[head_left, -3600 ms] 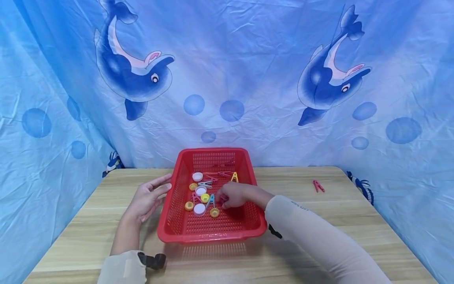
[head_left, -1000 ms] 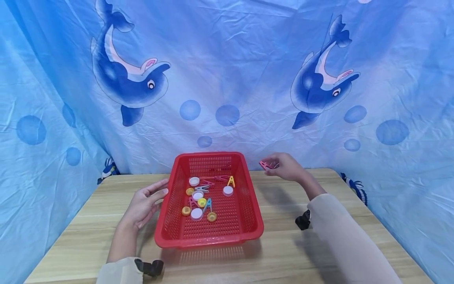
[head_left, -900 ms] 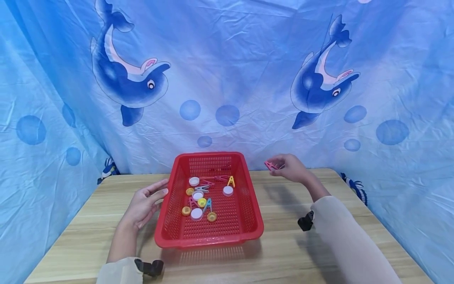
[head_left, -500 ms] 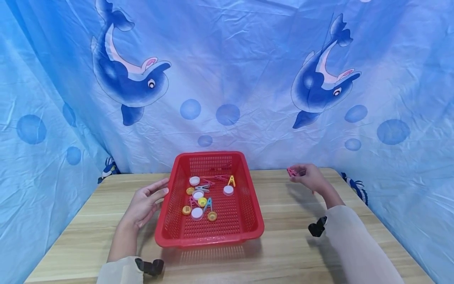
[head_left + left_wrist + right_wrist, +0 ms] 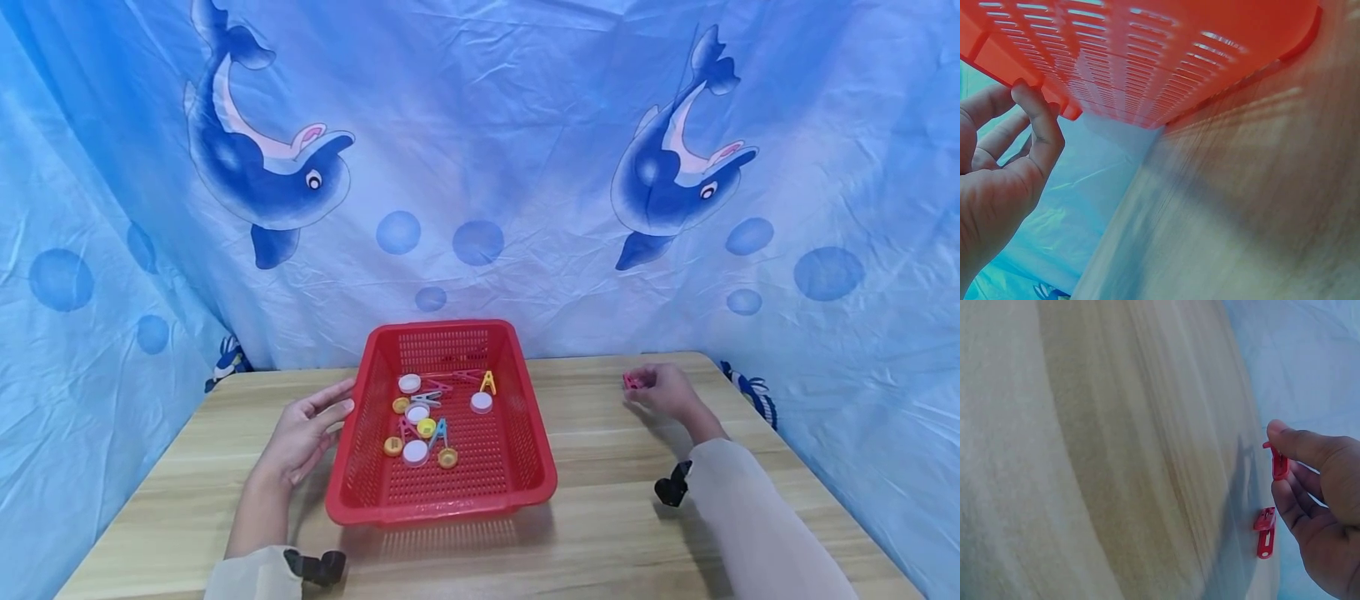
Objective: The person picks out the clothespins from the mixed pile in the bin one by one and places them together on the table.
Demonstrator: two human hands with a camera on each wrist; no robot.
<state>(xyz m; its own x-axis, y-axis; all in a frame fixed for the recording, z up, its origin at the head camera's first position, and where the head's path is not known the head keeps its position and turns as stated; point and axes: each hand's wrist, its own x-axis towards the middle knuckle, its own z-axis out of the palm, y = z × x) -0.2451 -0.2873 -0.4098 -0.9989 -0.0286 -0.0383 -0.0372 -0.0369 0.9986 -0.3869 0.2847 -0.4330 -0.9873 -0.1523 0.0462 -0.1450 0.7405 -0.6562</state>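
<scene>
At the table's right rear, my right hand [image 5: 669,393] pinches a red clothespin [image 5: 1280,464] between thumb and fingers, low over the wood. A second red clothespin [image 5: 1265,536] lies on the table beneath that hand in the right wrist view; the hand hides it in the head view. My left hand [image 5: 302,433] rests its thumb and fingertips against the outer left rim of a red plastic basket [image 5: 442,508], with the fingers fairly straight. Inside lie several clothespins, among them a yellow one [image 5: 488,382] and a blue one [image 5: 439,433], plus several round caps, including a white one [image 5: 482,402].
The basket stands mid-table on a wood-grain table [image 5: 600,533]. A blue curtain [image 5: 555,275] printed with dolphins hangs along the back edge and both sides. Black wrist cameras, one of them a left wrist camera [image 5: 324,568], stick out from the sleeves.
My right hand has left the basket with a red clothespin and moved right, then down close to the table beside the other clothespin. The left hand has stayed at the basket's rim.
</scene>
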